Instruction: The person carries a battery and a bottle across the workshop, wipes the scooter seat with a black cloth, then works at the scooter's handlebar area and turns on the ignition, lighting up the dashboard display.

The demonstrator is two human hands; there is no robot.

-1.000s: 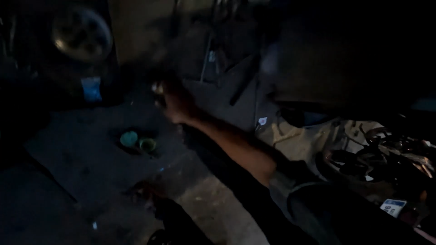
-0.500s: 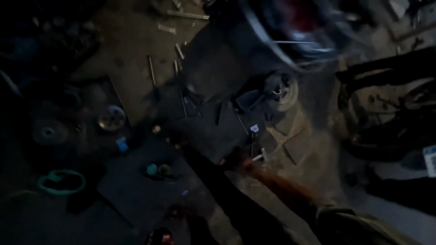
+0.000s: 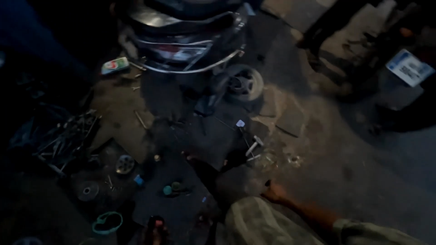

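Below the small wheel (image 3: 245,83), the right hand (image 3: 275,194) rests by a knee (image 3: 254,222); grip unclear, left hand unseen.

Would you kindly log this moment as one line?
right hand: on knee, holding nothing visible | left hand: not in view | floor: small wheel, scooter body, green ring

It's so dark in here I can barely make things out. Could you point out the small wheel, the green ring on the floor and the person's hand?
small wheel (image 3: 245,83), head view, on its hub.
green ring (image 3: 107,223), head view, on its band.
hand (image 3: 274,193), head view, on its back.
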